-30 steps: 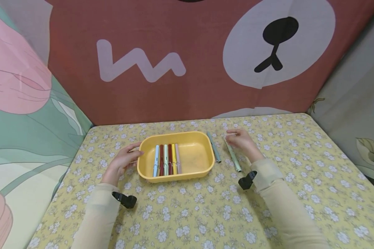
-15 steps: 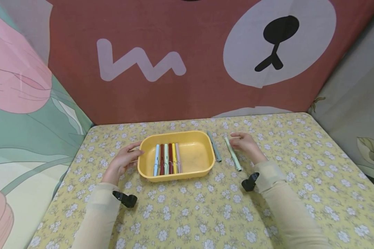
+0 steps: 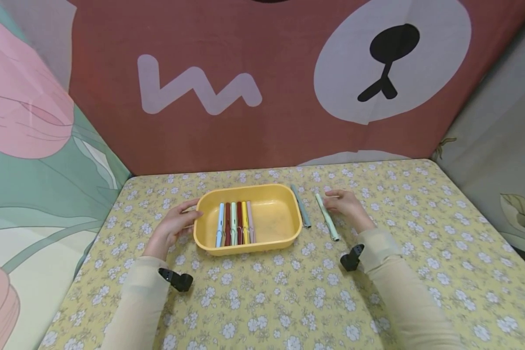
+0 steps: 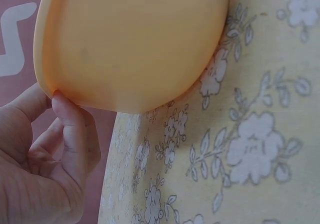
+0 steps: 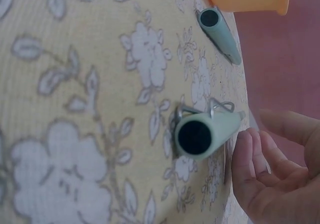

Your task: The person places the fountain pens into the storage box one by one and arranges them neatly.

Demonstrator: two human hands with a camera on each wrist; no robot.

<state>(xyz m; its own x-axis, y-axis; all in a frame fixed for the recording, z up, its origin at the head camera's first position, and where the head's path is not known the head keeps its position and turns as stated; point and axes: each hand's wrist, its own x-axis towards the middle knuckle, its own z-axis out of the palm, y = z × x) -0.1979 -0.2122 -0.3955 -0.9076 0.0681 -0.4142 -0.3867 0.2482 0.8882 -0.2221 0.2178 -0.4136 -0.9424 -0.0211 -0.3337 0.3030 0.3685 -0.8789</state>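
My left hand pinches the left rim of a yellow tray; in the left wrist view the thumb lies over the rim. Several pens stand side by side in the tray's left half, among them a light blue pen, a yellow pen and a lilac pen. On the cloth right of the tray lies a pale green pen with a wire clip. Just right of its far end is my right hand, fingers loosely bent and holding nothing.
A grey-teal pen lies between the tray and the pale green pen, close along the tray's right wall. Yellow floral cloth covers the table. A reddish printed backdrop rises behind the table's far edge.
My right hand has drawn back slightly to the right and nearer, off the far end of the pale green pen, which now lies fully in view. The left hand stays on the tray.
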